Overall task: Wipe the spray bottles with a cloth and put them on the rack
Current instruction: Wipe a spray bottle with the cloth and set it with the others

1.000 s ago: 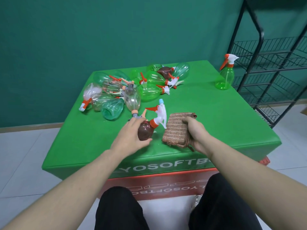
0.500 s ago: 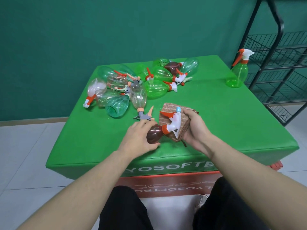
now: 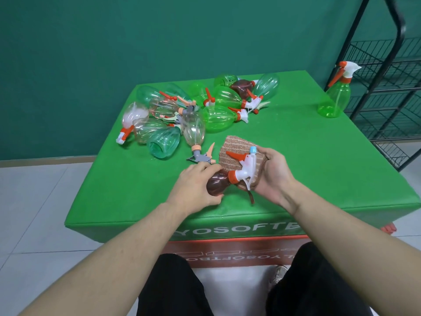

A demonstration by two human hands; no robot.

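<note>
Lying in a loose heap beyond the left hand's fingertips, a pile of spray bottles (image 3: 196,112) in clear, teal and green plastic covers the far left of the green table (image 3: 296,156). One clear bottle with a grey trigger head (image 3: 193,133) points its nozzle toward the person and ends just beyond the knuckles of the left hand (image 3: 196,190).

That hand has its fingers and thumb curled round the round body of the brown spray bottle (image 3: 217,184), gripping it above the near part of the table. The bottle lies tilted, its orange collar and white trigger head reaching up and to the right, away from the left fingers and onto the brown striped cloth (image 3: 237,153).

The right hand (image 3: 273,176) cups the cloth from behind and below, fingers curled round its right edge, so that the bottle's white head with its pale blue nozzle tip lies against the cloth in front of the right fingers. A strip of the cloth hangs down below the palm.

Well beyond the right hand, near the table's far right corner, a green spray bottle (image 3: 335,101) with an orange-and-white head stands upright. Just past it, off the table, stands the black wire rack (image 3: 387,92).
</note>
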